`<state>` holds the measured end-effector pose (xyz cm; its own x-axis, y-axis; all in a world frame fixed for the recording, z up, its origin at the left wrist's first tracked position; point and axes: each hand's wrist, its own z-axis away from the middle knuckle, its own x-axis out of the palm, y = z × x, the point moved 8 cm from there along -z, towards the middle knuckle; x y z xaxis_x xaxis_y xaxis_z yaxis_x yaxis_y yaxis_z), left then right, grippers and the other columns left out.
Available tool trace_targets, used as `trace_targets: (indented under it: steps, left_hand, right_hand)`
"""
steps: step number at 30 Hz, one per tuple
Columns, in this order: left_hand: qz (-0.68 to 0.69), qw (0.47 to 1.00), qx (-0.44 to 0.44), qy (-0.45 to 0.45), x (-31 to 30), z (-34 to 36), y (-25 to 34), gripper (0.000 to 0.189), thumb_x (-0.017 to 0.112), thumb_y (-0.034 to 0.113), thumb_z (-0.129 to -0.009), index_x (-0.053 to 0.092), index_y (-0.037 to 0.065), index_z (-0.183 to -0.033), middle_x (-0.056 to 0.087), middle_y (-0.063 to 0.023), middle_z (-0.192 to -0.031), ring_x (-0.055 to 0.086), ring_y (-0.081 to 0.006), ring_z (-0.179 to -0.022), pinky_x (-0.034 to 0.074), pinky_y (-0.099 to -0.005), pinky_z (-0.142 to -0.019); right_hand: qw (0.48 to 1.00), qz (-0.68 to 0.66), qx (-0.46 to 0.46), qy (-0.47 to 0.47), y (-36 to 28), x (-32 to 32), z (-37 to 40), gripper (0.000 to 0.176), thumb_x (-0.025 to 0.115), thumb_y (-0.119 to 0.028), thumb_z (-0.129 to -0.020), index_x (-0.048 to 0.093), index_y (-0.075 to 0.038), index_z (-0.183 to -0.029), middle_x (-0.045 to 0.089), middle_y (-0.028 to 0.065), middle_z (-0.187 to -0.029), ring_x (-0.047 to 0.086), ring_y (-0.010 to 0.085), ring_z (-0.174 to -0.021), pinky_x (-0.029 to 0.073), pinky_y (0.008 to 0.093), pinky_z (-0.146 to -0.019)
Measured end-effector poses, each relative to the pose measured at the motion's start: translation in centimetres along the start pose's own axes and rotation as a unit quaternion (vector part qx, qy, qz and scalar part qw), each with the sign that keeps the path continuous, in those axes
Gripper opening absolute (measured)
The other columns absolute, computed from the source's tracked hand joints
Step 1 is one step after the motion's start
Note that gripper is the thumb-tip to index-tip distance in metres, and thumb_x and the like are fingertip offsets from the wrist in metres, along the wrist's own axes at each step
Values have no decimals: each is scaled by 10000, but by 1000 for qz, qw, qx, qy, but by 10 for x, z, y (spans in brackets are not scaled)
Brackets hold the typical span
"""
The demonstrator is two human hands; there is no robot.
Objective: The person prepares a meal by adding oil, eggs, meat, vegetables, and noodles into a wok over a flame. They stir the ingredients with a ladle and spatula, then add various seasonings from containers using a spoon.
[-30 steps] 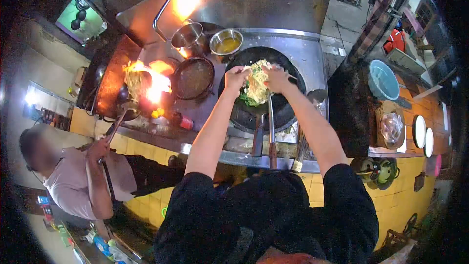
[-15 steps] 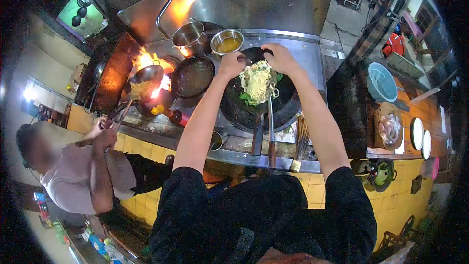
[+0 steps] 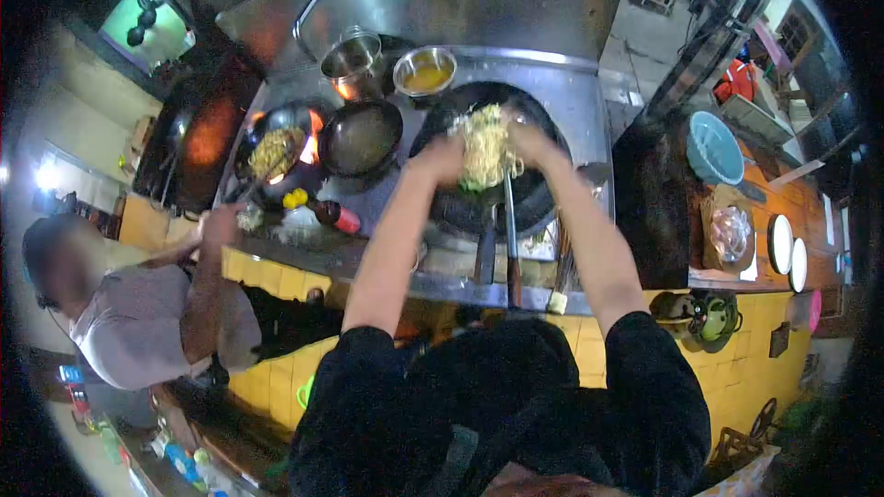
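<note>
Yellow noodles (image 3: 485, 149) lie over greens (image 3: 474, 187) in a black wok (image 3: 543, 207), the left hand (image 3: 442, 159) and right hand (image 3: 532, 144) now lower at their sides than before. Both hands blur, so I cannot tell either grip's state. Farther off, the flames (image 3: 313, 140) by a co-worker's wok (image 3: 281, 118) have shrunk.

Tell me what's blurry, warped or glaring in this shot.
Head view: motion blur smears the left hand and right hand; the wide lens bows the steel counter and leaves the corners black; a lamp at far left glares white; flames burn out bright orange by the left wok.
</note>
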<state>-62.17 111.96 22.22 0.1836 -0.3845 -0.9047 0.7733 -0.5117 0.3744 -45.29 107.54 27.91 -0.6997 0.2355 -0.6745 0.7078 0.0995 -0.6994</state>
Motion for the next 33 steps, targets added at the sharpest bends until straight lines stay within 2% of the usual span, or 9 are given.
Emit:
trace_targets:
  steps: [2, 3, 10, 14, 18, 20, 26, 29, 33]
  left_hand:
    - [235, 943, -237, -19, 13, 69, 8, 552, 573, 409, -779, 473, 76, -1209, 581, -184, -1071, 551, -315, -977, 426, -416, -848]
    - [84, 984, 28, -157, 32, 65, 25, 598, 560, 443, -804, 418, 105, -1276, 575, -144, -1120, 554, -258, -1014, 421, -374, -874]
    - [336, 941, 32, 21, 26, 134, 45, 370, 598, 231, -834, 538, 7, -1121, 621, -104, -967, 596, -131, -816, 470, -271, -707]
    - [496, 861, 49, 104, 13, 149, 65, 300, 595, 183, -832, 558, -7, -1061, 617, -51, -858, 585, -103, -740, 457, -228, -680]
    - [491, 869, 12, 63, 44, 152, 57, 287, 596, 199, -829, 565, 5, -1037, 622, -63, -862, 588, -115, -756, 457, -248, -686]
    - [342, 938, 6, 60, 79, 155, 39, 320, 615, 233, -811, 567, 17, -1043, 631, -76, -886, 589, -141, -804, 459, -280, -716]
    - [403, 913, -40, -54, 126, 208, 15, 359, 631, 252, -794, 567, 29, -1068, 636, -90, -934, 582, -159, -860, 452, -300, -764]
    - [395, 917, -45, -20, 144, 226, -13, 364, 637, 263, -790, 572, 18, -1052, 640, -96, -901, 595, -164, -822, 457, -300, -734]
    - [438, 893, -102, 9, 166, 242, -29, 384, 652, 303, -775, 591, -5, -996, 633, -103, -865, 590, -182, -775, 451, -307, -729]
  right_hand:
    - [994, -42, 69, -80, 24, 40, 45, 583, 377, -545, -823, 350, -124, -1225, 275, 126, -1194, 214, 265, -1100, 234, 466, -859]
    - [956, -238, 137, -106, 24, 46, 63, 643, 354, -582, -829, 315, -137, -1291, 260, 146, -1299, 204, 284, -1201, 226, 499, -924]
    - [484, -857, 116, -135, -35, 20, 115, 754, 255, -692, -803, 270, -177, -1353, 295, 188, -1368, 328, 360, -1216, 249, 510, -983]
    - [487, -861, 99, -114, -72, 4, 133, 737, 254, -690, -804, 323, -171, -1323, 335, 175, -1347, 399, 318, -1167, 280, 448, -979]
    - [966, -140, 140, -169, -2, 57, 158, 629, 572, -379, -787, 327, -61, -1270, 525, 199, -1142, 517, 347, -1047, 418, 394, -869]
    - [943, 217, 153, -200, 32, 85, 211, 814, 592, -390, -763, 200, 121, -1259, 455, 352, -1132, 474, 406, -1083, 374, 413, -932]
    - [643, -605, 444, -150, 47, 84, 255, 119, 504, -81, -756, 445, -12, -833, 485, 81, -593, 457, 173, -462, 407, 284, -437]
    - [981, -23, 170, -87, 64, 32, 224, 284, 492, -102, -774, 447, -13, -1040, 555, 181, -686, 564, 304, -591, 454, 404, -532]
    - [955, 223, 162, -109, 5, -23, 220, 487, 518, -168, -788, 376, -25, -1230, 579, 255, -810, 587, 403, -748, 479, 478, -662]
